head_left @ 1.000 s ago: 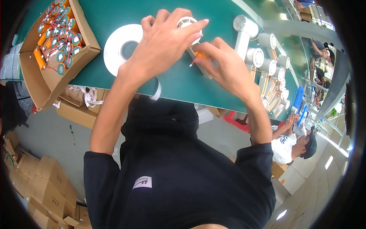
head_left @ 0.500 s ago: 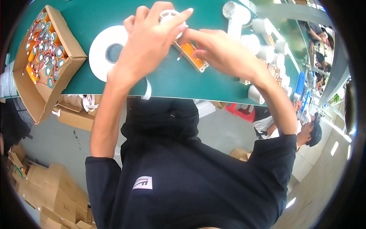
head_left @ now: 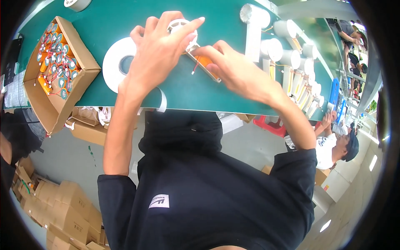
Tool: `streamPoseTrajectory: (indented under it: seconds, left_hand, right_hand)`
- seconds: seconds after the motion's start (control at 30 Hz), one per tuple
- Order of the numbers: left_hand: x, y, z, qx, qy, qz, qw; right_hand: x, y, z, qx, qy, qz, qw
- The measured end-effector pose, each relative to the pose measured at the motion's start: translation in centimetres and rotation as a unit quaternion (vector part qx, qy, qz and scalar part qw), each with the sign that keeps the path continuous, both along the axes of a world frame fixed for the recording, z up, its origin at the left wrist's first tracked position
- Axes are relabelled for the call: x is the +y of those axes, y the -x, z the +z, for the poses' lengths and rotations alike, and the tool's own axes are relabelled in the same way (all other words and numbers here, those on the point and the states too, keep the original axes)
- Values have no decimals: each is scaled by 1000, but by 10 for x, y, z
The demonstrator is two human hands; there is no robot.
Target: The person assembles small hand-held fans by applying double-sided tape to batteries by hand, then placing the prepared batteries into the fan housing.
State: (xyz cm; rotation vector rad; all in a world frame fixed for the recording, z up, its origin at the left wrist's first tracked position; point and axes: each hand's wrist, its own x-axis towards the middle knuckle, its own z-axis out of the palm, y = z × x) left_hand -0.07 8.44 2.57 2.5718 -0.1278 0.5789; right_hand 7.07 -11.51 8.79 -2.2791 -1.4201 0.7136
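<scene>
My left hand (head_left: 156, 52) is closed around the round, ribbed white head (head_left: 177, 26) of a plastic device, above the green table. From that head a narrow white handle (head_left: 214, 77) slants down to the right, with an orange cylindrical battery (head_left: 203, 61) lying in its open channel. My right hand (head_left: 239, 73) has its thumb and index finger pressed against the battery and the handle's side. A short red wire (head_left: 196, 66) with a small white plug dangles beside the handle. Fingers partly hide where head and handle meet.
A white tape roll (head_left: 109, 62) lies beside my left wrist, its loose end hanging over the table edge. Further left, a cardboard box (head_left: 85, 62) holds several orange batteries with red wires. Similar white devices (head_left: 291, 59) line the right side. Another person (head_left: 329, 146) sits at the right.
The view has shifted a little. The device has moved slightly left over the table, and my right fingers have shifted along the handle. More of the red wire shows.
</scene>
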Motion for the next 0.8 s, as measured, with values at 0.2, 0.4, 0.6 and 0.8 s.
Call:
streamPoseTrajectory:
  seconds: [0.2,0.4,0.6,0.8]
  left_hand:
    - [-2,1,5,28,15,5,999]
    - [-4,2,5,16,12,13,1000]
    - [-2,2,0,-3,5,9,1000]
    - [-3,1,4,6,-10,16,1000]
  right_hand:
    - [1,10,2,-16,-29,-31,999]
    - [-8,19,6,-10,-53,-51,997]
    - [-3,25,-4,-50,-155,-97,982]
    - [-9,30,-1,-111,-162,-125,972]
